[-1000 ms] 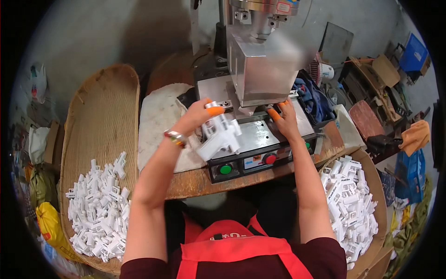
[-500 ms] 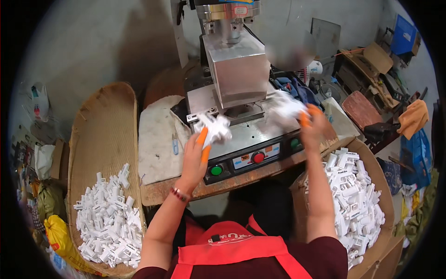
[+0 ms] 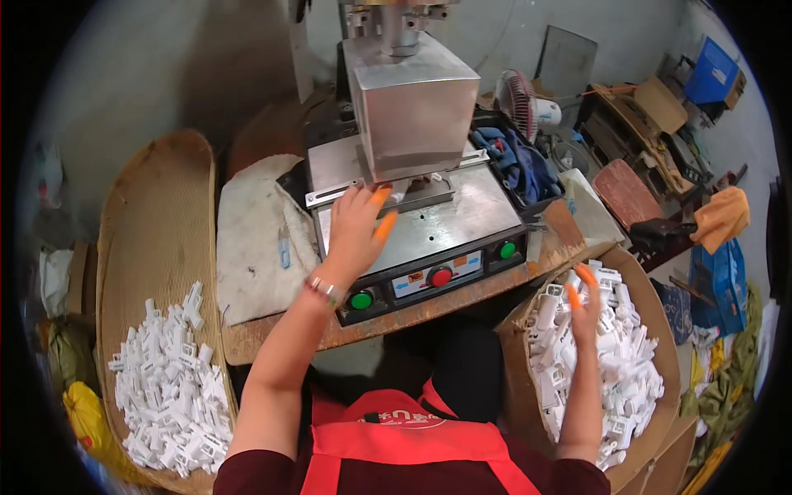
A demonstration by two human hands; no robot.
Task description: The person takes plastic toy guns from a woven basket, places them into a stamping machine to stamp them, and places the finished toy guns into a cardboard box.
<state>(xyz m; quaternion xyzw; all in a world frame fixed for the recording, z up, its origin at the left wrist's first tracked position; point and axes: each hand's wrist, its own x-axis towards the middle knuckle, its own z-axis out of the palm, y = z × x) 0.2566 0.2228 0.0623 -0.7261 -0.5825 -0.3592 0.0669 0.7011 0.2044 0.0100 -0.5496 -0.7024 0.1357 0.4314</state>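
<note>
My left hand [image 3: 356,229] reaches to the slot under the metal block [image 3: 417,115] of a press. Orange covers sit on its thumb and forefinger, which are spread apart. A bit of a white plastic piece [image 3: 397,197] shows in the slot beside those fingertips, mostly hidden by the block. My right hand [image 3: 584,307], also with orange-covered fingertips, is over a cardboard box [image 3: 670,355] at the right. Its fingers are apart with nothing seen between them. White pistol-shaped plastic pieces [image 3: 569,363] are heaped in the box.
A long woven basket [image 3: 157,223] at the left holds a heap of similar pieces [image 3: 173,388]. Green buttons [image 3: 360,300] and a red one [image 3: 440,276] line the press front. A blue-handled tool [image 3: 285,252] lies on pale cloth [image 3: 247,239]. Behind stands a fan [image 3: 518,103].
My left hand has brought a white piece up to the slot under the block. My right hand has moved from beside the press down to the box, and its white piece has been let go.
</note>
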